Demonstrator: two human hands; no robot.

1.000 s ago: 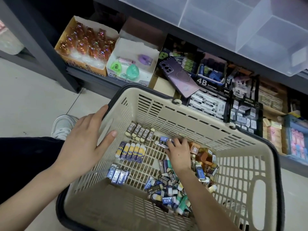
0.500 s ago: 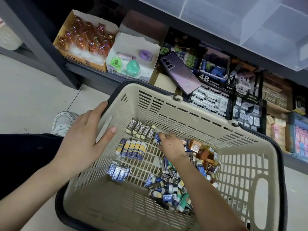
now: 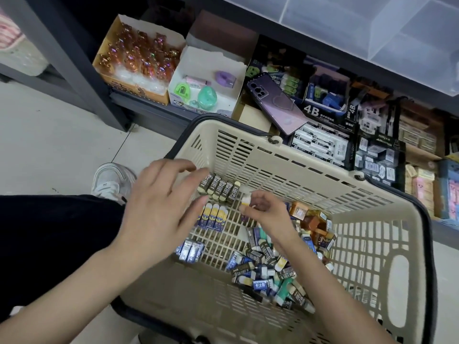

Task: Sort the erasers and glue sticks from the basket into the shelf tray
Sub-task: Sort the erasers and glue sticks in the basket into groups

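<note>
Inside basket (image 3: 273, 155) — eraser row (image 3: 221, 187), likely "2B"; shelf box (image 3: 323, 111) "4B".

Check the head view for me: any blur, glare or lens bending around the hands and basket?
Head view: light is even and soft, with no hard shadows; the left hand is smeared at the fingertips; the right hand, pinching a small pale eraser, is slightly soft; the 2B erasers read sharply; the basket rim bows from the wide lens; mild sheen on the clear bins up top.
</note>
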